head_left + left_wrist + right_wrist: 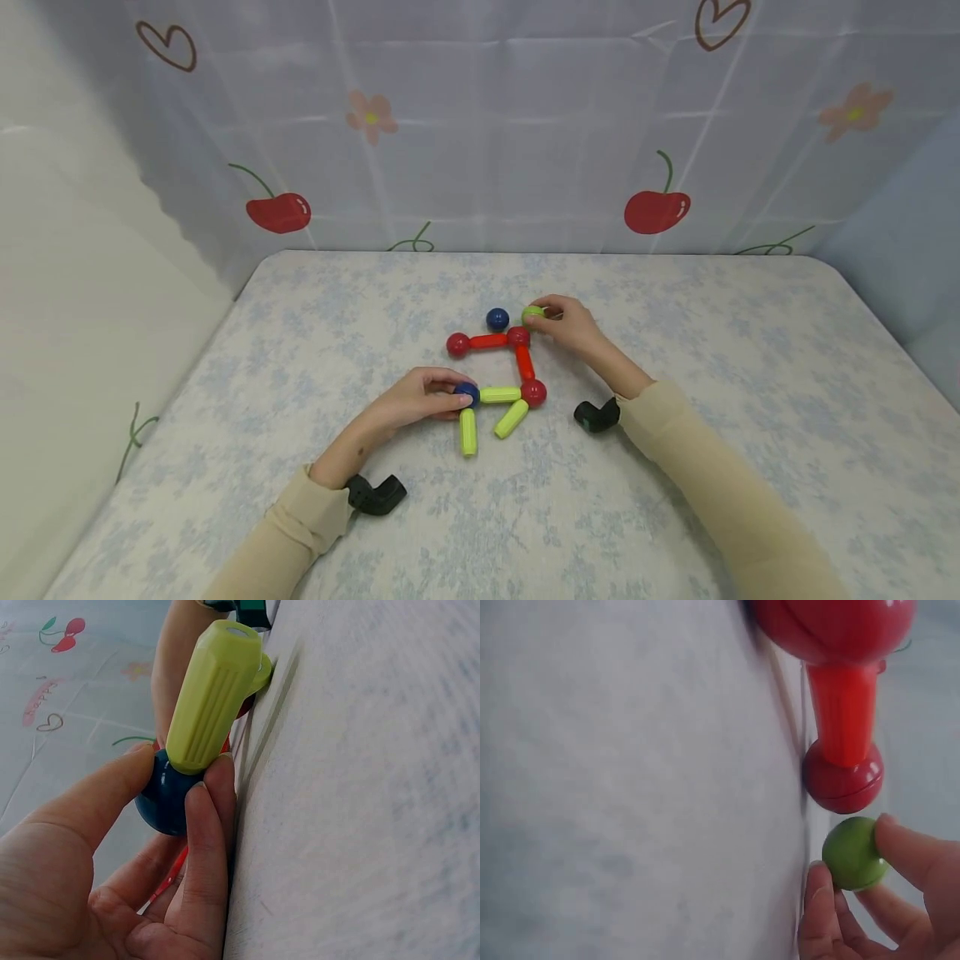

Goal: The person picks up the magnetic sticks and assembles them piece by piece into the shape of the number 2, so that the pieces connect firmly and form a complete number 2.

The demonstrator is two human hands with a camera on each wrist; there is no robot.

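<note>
Between thumb and fingers, my left hand (418,398) grips a blue ball (166,796). Joined to that ball are a yellow-green rod (468,432) pointing toward me and another yellow-green rod (500,395) running right to a red ball (533,392). A third yellow-green rod (512,418) slants off this red ball. From there a red rod (524,362) leads back to a second red ball (518,337), and a red rod (489,341) continues left to another red ball (458,344). My right hand (567,322) pinches a green ball (854,853) just beyond the second red ball.
A loose blue ball (497,319) lies behind the red rods. Black wrist-worn devices (377,496) sit at both cuffs. Behind the patterned table (675,500) hangs a curtain (480,150) printed with cherries, flowers and hearts.
</note>
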